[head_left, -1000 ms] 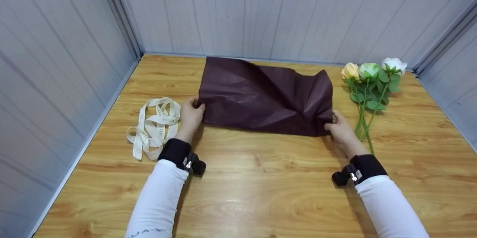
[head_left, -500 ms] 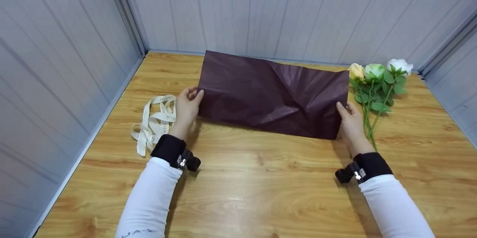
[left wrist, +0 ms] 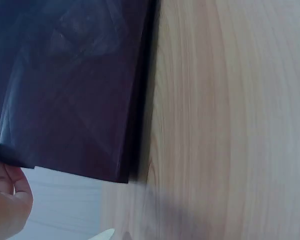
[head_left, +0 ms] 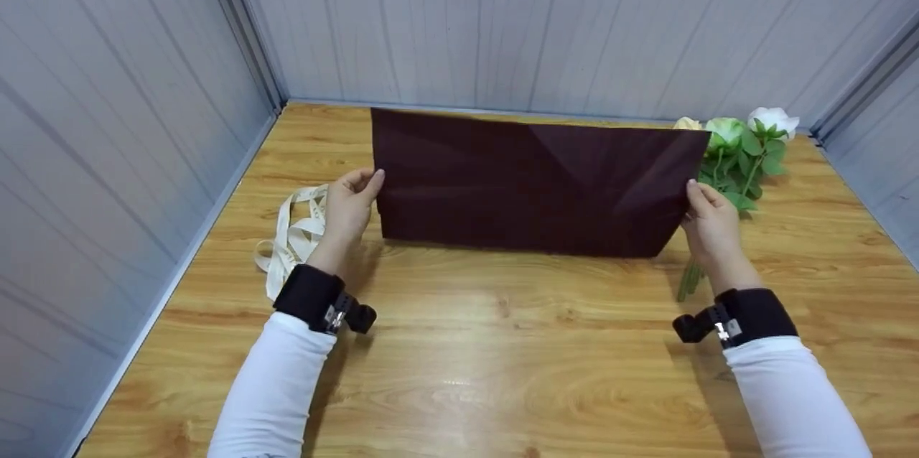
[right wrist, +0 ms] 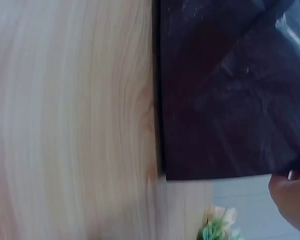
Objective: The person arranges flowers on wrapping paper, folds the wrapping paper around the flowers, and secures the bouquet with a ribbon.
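A dark maroon sheet of wrapping paper (head_left: pixel 531 189) stretches wide between both hands, tilted up with its lower edge close over the table. My left hand (head_left: pixel 348 207) pinches its left edge, thumb on the near face. At the opposite edge, my right hand (head_left: pixel 713 228) pinches the paper the same way. In the left wrist view, the fingers (left wrist: pixel 21 185) curl at the border of the paper (left wrist: pixel 70 95). The right wrist view has the right hand (right wrist: pixel 292 197) at the edge of the sheet (right wrist: pixel 230 110). Fingertips behind the paper are hidden.
A loose cream ribbon with print (head_left: pixel 287 242) lies left, partly behind the left hand. Three artificial flowers, one a white bloom (head_left: pixel 773 120), lie at the back right, partly covered by the paper and right hand. Panel walls (head_left: pixel 459 20) border the wooden table (head_left: pixel 459 357).
My hands have moved apart, the right one going right and up, the left one slightly left and up. The crumpled paper has become flatter and more upright, now covering part of the flowers.
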Tool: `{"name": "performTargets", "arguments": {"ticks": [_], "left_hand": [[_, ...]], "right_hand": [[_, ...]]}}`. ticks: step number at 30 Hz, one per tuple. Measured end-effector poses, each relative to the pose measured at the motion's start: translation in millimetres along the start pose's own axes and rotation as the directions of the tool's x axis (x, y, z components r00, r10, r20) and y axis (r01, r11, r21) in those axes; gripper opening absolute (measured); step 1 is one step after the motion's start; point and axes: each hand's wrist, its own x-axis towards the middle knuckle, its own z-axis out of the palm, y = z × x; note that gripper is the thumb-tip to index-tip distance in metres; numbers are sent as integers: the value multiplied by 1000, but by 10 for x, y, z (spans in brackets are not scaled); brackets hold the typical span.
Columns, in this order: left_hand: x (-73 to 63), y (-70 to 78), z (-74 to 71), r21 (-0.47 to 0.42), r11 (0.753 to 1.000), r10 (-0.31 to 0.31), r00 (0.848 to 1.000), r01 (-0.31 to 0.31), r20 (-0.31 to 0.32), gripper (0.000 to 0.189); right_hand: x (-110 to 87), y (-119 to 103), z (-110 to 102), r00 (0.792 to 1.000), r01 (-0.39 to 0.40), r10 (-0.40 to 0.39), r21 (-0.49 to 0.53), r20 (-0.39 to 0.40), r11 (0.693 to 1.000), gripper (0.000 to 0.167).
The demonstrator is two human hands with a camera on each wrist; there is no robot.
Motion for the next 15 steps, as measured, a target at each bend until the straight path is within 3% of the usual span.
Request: {"name": "performTargets", "arguments": {"ticks": [4, 10, 13, 15], "left_hand": [[-72, 26, -100, -11, 1000, -4, 996, 5, 84, 17], [-162, 26, -208, 3, 1000, 3, 986, -4, 169, 10], [-186, -4, -243, -21, 1000, 18, 977, -14, 211, 14], [-198, -26, -266, -39, 999, 30, 968, -21, 247, 20]], "right_hand": [[-41, -49, -92, 997, -38, 35, 50, 76, 998, 27], [-72, -54, -227, 987, -43, 35, 46, 156, 998, 30], [-74, -17, -299, 968, -40, 26, 53, 251, 998, 32], [-78, 12, -353, 940, -35, 18, 43, 341, 998, 36]]}}
